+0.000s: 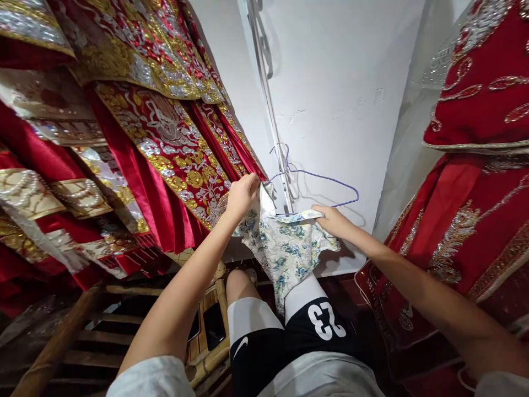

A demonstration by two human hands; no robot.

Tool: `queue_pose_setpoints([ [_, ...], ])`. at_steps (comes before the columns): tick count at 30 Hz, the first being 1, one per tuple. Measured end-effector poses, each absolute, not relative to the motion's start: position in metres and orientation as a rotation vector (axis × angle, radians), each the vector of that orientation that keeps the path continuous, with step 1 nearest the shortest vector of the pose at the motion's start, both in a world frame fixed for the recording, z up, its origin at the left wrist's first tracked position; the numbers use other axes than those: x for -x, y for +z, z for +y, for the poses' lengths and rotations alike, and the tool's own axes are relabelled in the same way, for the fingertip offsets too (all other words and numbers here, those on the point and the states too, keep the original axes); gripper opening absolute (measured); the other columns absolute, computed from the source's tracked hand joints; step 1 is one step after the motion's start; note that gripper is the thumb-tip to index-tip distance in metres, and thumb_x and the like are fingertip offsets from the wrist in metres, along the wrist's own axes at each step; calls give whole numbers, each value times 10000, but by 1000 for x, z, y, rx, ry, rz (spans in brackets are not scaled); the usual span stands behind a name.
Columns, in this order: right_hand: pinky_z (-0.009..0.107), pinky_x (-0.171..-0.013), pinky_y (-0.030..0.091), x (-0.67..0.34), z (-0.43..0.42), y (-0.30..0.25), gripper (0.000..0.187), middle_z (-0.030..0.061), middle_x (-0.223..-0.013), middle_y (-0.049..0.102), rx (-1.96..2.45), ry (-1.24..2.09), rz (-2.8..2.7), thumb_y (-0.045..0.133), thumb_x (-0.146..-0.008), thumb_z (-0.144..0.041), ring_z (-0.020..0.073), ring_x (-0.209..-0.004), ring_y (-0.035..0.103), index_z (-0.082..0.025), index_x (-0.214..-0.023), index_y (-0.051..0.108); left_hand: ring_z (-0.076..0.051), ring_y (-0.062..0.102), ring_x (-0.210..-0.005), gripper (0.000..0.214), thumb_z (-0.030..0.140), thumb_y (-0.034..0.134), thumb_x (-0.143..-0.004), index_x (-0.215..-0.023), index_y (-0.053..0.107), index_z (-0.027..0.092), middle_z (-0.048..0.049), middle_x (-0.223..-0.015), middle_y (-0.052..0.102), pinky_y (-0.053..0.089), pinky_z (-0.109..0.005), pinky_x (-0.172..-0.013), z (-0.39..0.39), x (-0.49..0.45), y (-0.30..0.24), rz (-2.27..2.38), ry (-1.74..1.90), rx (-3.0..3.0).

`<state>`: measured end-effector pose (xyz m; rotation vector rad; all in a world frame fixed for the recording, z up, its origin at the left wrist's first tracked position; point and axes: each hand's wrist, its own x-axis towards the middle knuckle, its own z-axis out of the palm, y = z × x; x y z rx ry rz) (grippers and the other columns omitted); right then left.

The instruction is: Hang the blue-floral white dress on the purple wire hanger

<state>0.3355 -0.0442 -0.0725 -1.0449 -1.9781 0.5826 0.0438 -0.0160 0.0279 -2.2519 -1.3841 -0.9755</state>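
A white garment with a blue and green floral print (pixel 289 251) hangs from a thin purple wire hanger (pixel 326 176), in front of the wall. My left hand (pixel 243 193) is closed on the white upper edge at the garment's left side, beside the hanger's left arm. At the other side my right hand (pixel 330 219) pinches the garment's top edge, just under the hanger's right end. The hanger's right arm shows bare above the cloth. Its hook reaches up by a white vertical rail (pixel 264 82). The garment's lower part drapes down over my legs.
Red costumes with gold and silver embroidery (pixel 165 121) hang close on the left. More beaded red garments (pixel 483 99) hang on the right. A bamboo seat (pixel 206 361) stands below left with a dark phone (pixel 214 326) on it. A white wall (pixel 343 71) lies ahead.
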Motion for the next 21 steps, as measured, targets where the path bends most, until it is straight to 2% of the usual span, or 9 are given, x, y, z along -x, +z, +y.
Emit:
queue_pose_setpoints([
  [3,270,-640,378,-327,-49,-77,130,-1,-712,609,1009,585,-1990,479,-799,-211,190,-696,547,-208,-799,609,-228,637,-803,160,245,451,-979,-1034,594,202,-85,-926,710,414,-302,-696,-1,-63,25,-1400,-1037,2326],
  [6,297,-779,455,-332,-57,-80,463,39,-925,707,919,553,-1912,457,-748,-130,216,-872,617,-216,-1133,700,-236,628,-780,224,315,380,-1030,-1099,545,181,-101,-912,690,402,-315,-693,4,-65,15,-1542,-1065,2289],
  [9,303,-770,480,-350,-58,-75,786,35,-907,707,1003,443,-1723,473,-722,-122,202,-792,613,-222,-1502,500,-242,618,-756,273,360,327,-1053,-996,542,204,-87,-846,664,358,-317,-657,-1,-60,8,-1628,-934,2260],
  [11,304,-700,472,-366,-50,-66,900,17,-807,678,1141,326,-1594,530,-717,-151,194,-678,572,-189,-1598,349,-243,616,-758,291,372,331,-1051,-913,540,223,-75,-824,656,330,-313,-639,-5,-58,8,-1616,-838,2251],
  [12,308,-679,462,-375,-42,-59,912,16,-779,666,1212,271,-1548,565,-708,-166,194,-656,557,-164,-1596,353,-243,617,-768,293,371,339,-1048,-887,538,227,-72,-827,657,323,-312,-638,-7,-57,8,-1595,-813,2246],
  [14,314,-662,441,-391,-26,-44,790,26,-746,648,1338,229,-1535,632,-688,-198,196,-657,547,-114,-1469,551,-240,618,-783,292,370,347,-1042,-869,536,231,-69,-840,661,320,-309,-640,-9,-57,11,-1546,-796,2249],
  [16,310,-625,414,-406,-10,-29,504,23,-669,610,1428,349,-1612,690,-676,-249,184,-626,521,-91,-1148,766,-236,612,-785,301,380,343,-1037,-860,534,230,-70,-849,665,322,-310,-639,-9,-54,14,-1511,-802,2261],
  [18,299,-590,403,-417,-1,-17,327,18,-620,599,1416,698,-1768,765,-655,-323,164,-586,510,-107,-898,798,-234,603,-798,315,389,338,-1031,-840,529,226,-77,-865,664,335,-311,-647,-6,-46,17,-1502,-852,2260],
  [21,283,-546,423,-423,2,-8,390,41,-628,645,1179,1312,-1896,869,-597,-467,151,-546,537,-123,-738,750,-230,581,-795,335,409,352,-1010,-782,512,223,-72,-829,647,377,-314,-686,4,-28,16,-1572,-1000,2273],
])
